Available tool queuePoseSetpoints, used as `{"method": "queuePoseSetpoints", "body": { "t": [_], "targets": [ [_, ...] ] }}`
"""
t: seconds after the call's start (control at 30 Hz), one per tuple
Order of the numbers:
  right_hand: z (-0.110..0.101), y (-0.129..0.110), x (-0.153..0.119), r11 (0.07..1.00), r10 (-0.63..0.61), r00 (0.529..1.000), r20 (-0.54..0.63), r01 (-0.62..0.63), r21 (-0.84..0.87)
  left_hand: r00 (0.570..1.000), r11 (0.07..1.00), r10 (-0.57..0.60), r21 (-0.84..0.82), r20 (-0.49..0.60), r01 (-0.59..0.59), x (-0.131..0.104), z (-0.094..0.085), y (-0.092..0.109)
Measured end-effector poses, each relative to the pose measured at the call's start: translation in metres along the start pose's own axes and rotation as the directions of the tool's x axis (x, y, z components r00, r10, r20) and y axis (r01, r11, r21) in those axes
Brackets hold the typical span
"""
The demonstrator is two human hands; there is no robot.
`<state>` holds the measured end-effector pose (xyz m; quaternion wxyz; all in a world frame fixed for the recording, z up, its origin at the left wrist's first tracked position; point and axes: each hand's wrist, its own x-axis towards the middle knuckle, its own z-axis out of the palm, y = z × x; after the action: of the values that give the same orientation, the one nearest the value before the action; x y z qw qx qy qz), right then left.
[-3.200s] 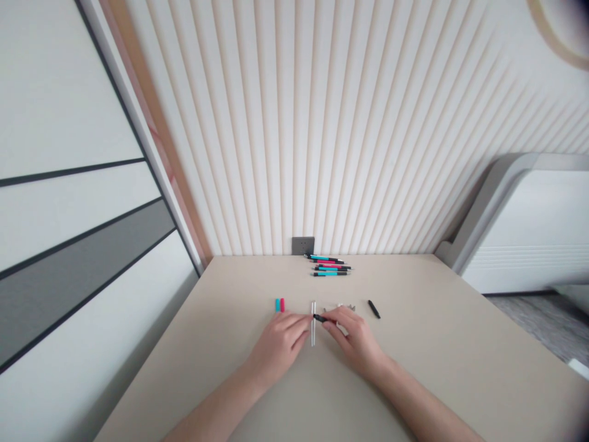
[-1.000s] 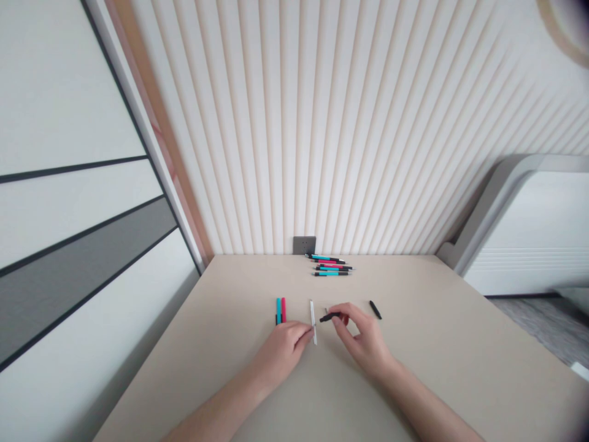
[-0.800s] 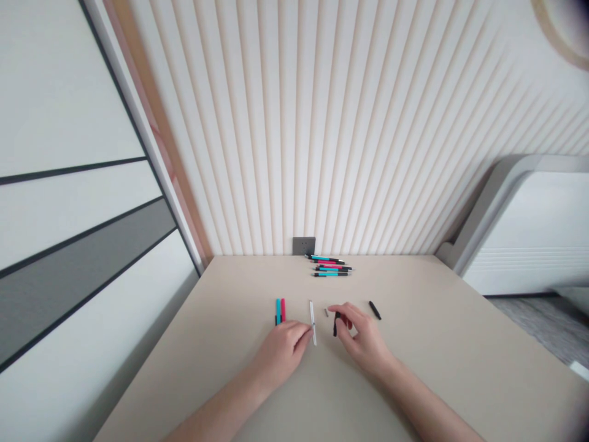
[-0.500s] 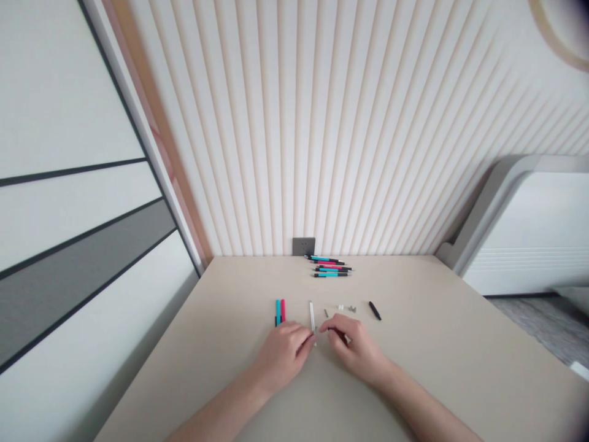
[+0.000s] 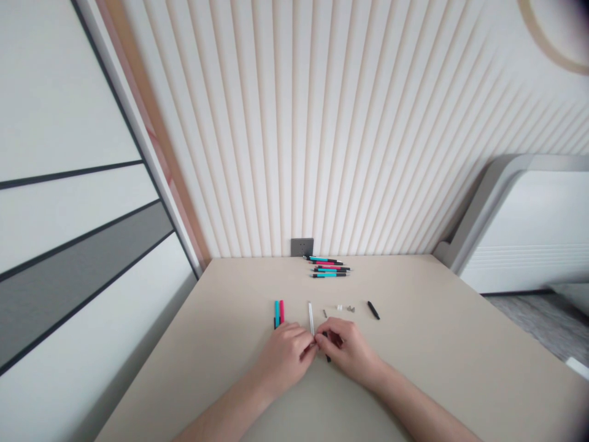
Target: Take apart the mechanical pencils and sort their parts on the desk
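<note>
My left hand and my right hand meet with pinched fingertips near the middle of the table. What the left fingers hold is too small to name. A black pen part shows beneath my right fingers; what the right fingertips pinch is hidden. Just beyond the hands lie thin clear refills. Blue and red barrels lie beside my left hand. Farther right are a small spring, white bits, metal bits and a black pen part.
Several blue, red and black pens lie at the back edge of the beige table. Behind them a dark socket sits on the ribbed wall. A white cabinet stands at the left.
My right hand has moved left, so its fingertips now meet those of my left hand. The black part under my right hand shows more. The view has shifted slightly.
</note>
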<state>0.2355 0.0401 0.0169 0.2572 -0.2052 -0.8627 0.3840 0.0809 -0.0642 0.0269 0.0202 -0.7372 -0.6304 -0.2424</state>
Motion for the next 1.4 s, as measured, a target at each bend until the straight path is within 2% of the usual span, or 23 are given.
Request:
{"method": "queuePoseSetpoints", "body": {
  "t": [0.1, 0.2, 0.43, 0.57, 0.63, 0.73, 0.9, 1.0, 1.13, 1.27, 1.4],
  "targets": [
    [-0.002, 0.001, 0.001, 1.000, 0.028, 1.000, -0.010, -0.028, 0.003, 0.996, 0.998, -0.053, -0.045, -0.067, 0.050, 0.000, -0.002, -0.001],
    [-0.004, 0.001, 0.001, 0.998, 0.051, 0.999, 0.000, -0.051, 0.043, 0.992, 0.995, -0.057, -0.086, -0.113, 0.047, 0.000, -0.004, -0.001],
    [-0.001, 0.003, 0.002, 0.989, 0.058, 0.998, 0.018, -0.059, 0.133, 0.996, 0.999, -0.010, -0.035, -0.084, 0.008, 0.001, -0.008, 0.005],
    [-0.006, 0.006, 0.002, 0.992, 0.040, 0.997, -0.065, -0.032, 0.123, 0.993, 0.999, -0.053, -0.015, -0.107, 0.051, 0.004, -0.011, 0.001],
    [-0.019, 0.011, 0.004, 0.991, 0.072, 0.984, -0.162, -0.052, 0.123, 0.992, 0.996, -0.081, 0.015, -0.097, 0.083, 0.011, -0.013, -0.003],
    [-0.051, 0.027, 0.011, 0.987, 0.144, 0.938, -0.317, -0.111, 0.119, 0.996, 0.989, -0.087, 0.113, -0.033, 0.091, 0.026, -0.014, -0.007],
    [-0.114, 0.072, 0.015, 0.947, 0.203, 0.918, -0.341, -0.272, -0.169, 0.995, 0.975, -0.038, 0.223, 0.087, 0.018, 0.059, -0.005, -0.007],
    [-0.131, 0.098, 0.007, 0.902, 0.244, 0.918, -0.311, -0.333, -0.275, 0.985, 0.965, -0.035, 0.261, 0.169, -0.010, 0.070, 0.002, -0.005],
    [-0.126, 0.111, -0.005, 0.881, 0.284, 0.918, -0.275, -0.363, -0.303, 0.971, 0.962, -0.062, 0.272, 0.229, -0.003, 0.073, 0.007, -0.006],
    [-0.118, 0.105, -0.005, 0.848, 0.337, 0.915, -0.220, -0.397, -0.350, 0.964, 0.964, -0.096, 0.264, 0.246, 0.029, 0.071, 0.010, -0.009],
    [-0.121, 0.104, -0.006, 0.878, 0.322, 0.928, -0.188, -0.367, -0.307, 0.959, 0.965, -0.113, 0.257, 0.259, 0.044, 0.073, 0.012, -0.010]
  ]
}}
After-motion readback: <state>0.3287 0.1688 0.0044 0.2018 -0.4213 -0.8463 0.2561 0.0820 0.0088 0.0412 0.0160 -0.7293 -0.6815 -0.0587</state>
